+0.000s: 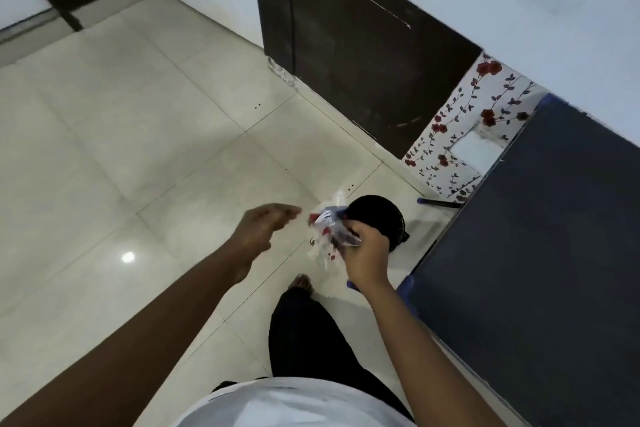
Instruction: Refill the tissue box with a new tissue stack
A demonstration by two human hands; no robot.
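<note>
- Standing on a pale tiled floor (138, 135), the person looks down at both bare arms stretched out ahead.
- The right hand (363, 253) has its fingers curled tight around a crumpled clear plastic wrapper (327, 230) printed in red, blue and white; the wrapper bunches out to the left of the fist and hangs a little below it.
- The left hand (263, 225) is just beside the wrapper, apart from it, holding nothing; its fingers are loosely extended and close together, pointing toward the wrapper. It is somewhat blurred.
- A black waste bin (384, 215) with a dark liner stands on the floor directly beyond the right hand, and the wrapper is at its near left edge, above the floor.
- No tissue box or tissue stack can be made out; the wrapper is the only task-related thing in view.
- To the right is a dark table (554, 236) with blue edging, close to the bin.
- Behind the bin a floral covering (460, 135) with red flowers and dark leaves runs along the wall, next to a dark brown door (363, 55).
- One bare foot (302, 282) and a dark trouser leg (311, 340) show below the hands, with a white shirt (294, 406) at the bottom edge.
</note>
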